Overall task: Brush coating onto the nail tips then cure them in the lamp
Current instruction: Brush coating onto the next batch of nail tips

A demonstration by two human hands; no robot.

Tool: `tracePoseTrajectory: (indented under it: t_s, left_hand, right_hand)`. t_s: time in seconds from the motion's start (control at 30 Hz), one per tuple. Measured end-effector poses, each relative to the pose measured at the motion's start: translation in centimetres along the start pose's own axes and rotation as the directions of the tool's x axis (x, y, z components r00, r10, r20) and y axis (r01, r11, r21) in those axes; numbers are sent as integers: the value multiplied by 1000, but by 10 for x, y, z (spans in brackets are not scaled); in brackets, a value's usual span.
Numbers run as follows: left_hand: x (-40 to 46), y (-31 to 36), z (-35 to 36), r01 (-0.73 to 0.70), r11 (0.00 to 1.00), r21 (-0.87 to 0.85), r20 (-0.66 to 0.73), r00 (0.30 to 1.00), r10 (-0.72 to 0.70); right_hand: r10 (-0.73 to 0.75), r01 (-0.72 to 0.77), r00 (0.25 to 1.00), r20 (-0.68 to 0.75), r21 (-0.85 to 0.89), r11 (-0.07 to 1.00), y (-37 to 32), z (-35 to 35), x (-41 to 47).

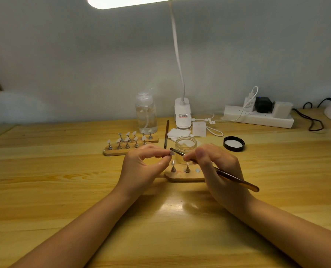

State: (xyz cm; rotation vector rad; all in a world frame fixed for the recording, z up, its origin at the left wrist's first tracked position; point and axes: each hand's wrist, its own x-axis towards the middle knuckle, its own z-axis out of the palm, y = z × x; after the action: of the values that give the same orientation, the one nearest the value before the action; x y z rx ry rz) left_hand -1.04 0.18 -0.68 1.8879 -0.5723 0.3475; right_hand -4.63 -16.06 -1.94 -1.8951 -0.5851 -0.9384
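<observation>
My left hand [141, 167] pinches a small pale nail tip [172, 153] between thumb and fingertips above the near wooden stand [177, 176]. My right hand [217, 167] grips a brown-handled brush [236, 178], and its dark bristle end touches the pinched tip. The near stand carries two metal pegs, the left one with a nail tip [173, 163] on it, plus a bare metal disc. A clear open jar [186, 145] stands just behind my hands. Two more wooden stands [122, 149] with several tipped pegs lie at the back left. No curing lamp is identifiable.
A clear pump bottle [146, 113], a white desk lamp base [183, 113], white wipes [178, 133], a second brush [166, 134], a black jar lid [234, 144] and a white power strip [257, 116] with plugs and cables line the back of the wooden desk [64, 180].
</observation>
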Motion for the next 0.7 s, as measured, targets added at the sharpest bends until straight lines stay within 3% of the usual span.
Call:
tracePoseTrajectory:
  t_s: [0.23, 0.43, 0.7]
  left_hand:
    - [-1, 1, -1, 4, 1000, 4, 6, 1000, -4]
    - [0, 0, -1, 4, 1000, 2, 8, 1000, -4]
    - [1, 1, 1, 1, 1000, 1, 2, 1000, -1]
  right_hand:
    - [108, -99, 992, -62, 128, 987, -2, -5, -3]
    - [25, -25, 1000, -12, 5, 1000, -1, 0, 1]
    - [91, -84, 994, -66, 101, 991, -2, -5, -2]
